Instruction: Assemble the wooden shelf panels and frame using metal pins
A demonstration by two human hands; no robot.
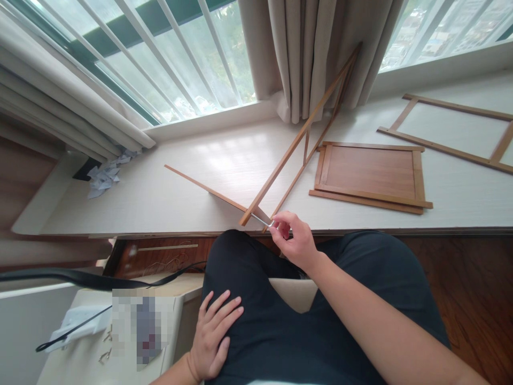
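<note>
Between the thumb and fingers of my right hand (295,240) is a thin silver hex key (260,217). Its long arm reaches to the near end of a wooden frame (294,143), which stands on its long edge on the white ledge. A thin wooden piece (206,188), seen edge-on, meets the frame at this corner and stretches off to the left. Whether a screw sits under the key's tip cannot be made out. My left hand (214,334) lies flat on my left thigh, fingers spread, holding nothing.
Framed brown panels (371,172) lie on the ledge (192,144) to the right, with a ladder-like wooden frame (441,145) beyond. Paper scraps (103,179) lie at left. Small metal fasteners (105,355) and a plastic bag (82,323) rest on the low cabinet (168,342). Curtains (298,59) hang behind.
</note>
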